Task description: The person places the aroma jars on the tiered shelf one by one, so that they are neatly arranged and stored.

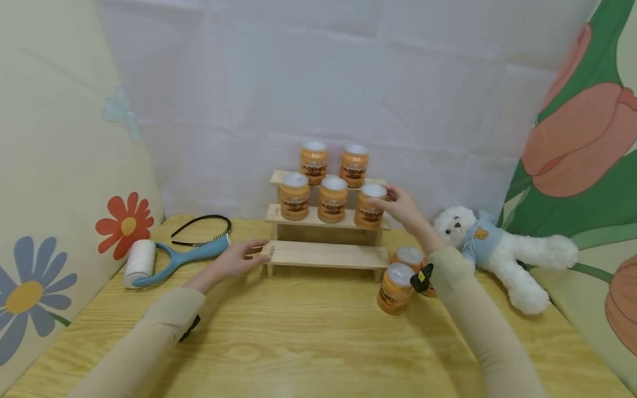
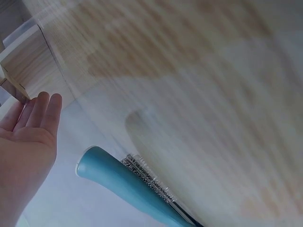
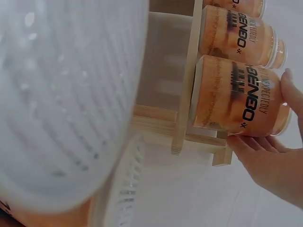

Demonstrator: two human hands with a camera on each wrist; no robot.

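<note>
two loose jars [image 1: 398,284] near rack [image 1: 325,254], right hand [image 1: 400,207] gripping shelf jar [image 1: 370,205], left hand [image 1: 239,260] flat, lint roller [image 1: 164,262] beside

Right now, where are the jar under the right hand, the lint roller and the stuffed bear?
Jar under the right hand [image 1: 369,211], head view: on its orange label, middle shelf, right end.
Lint roller [image 1: 140,261], head view: on the white roll.
Stuffed bear [image 1: 481,241], head view: on its blue shirt.

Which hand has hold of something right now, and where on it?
The right hand grips the jar at the right end of the middle shelf, fingers round its lid end. The left hand holds nothing.
</note>
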